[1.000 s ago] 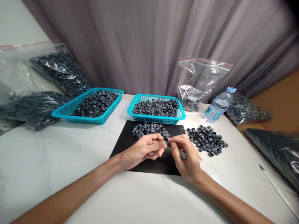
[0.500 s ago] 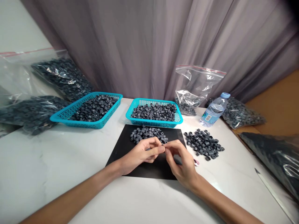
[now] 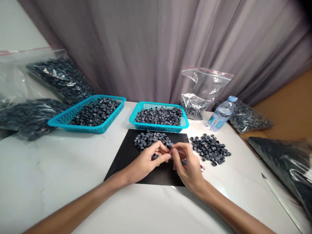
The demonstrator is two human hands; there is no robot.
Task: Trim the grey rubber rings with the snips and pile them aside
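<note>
Over the black mat [image 3: 122,161], my left hand [image 3: 148,161] is closed, thumb and fingers curled, with a small dark grey hollow cylinder [image 3: 154,156] showing within its grip. My right hand [image 3: 190,165] pinches close beside the left fingertips; whatever lies between its fingers is too small and covered to make out. Behind the hands, a pile of the same grey cylinders [image 3: 146,139] lies on the mat's far part. To the right, another pile of short grey rings [image 3: 211,148] rests on the white table. Partly covered by my right hand is a small pink-edged object [image 3: 202,168].
Two blue plastic baskets [image 3: 159,129] [image 3: 103,129] of grey pieces stand at the back. Clear zip bags [image 3: 193,109] [image 3: 60,79] of pieces, a water bottle [image 3: 220,115] and a dark full bag [image 3: 280,162] surround the table. A pale pointed strip [image 3: 280,201] lies at right.
The fingertips have shifted slightly and my right fingers are a little more bent. The cylinder in my left hand shows more clearly. The whole view has shifted slightly.
</note>
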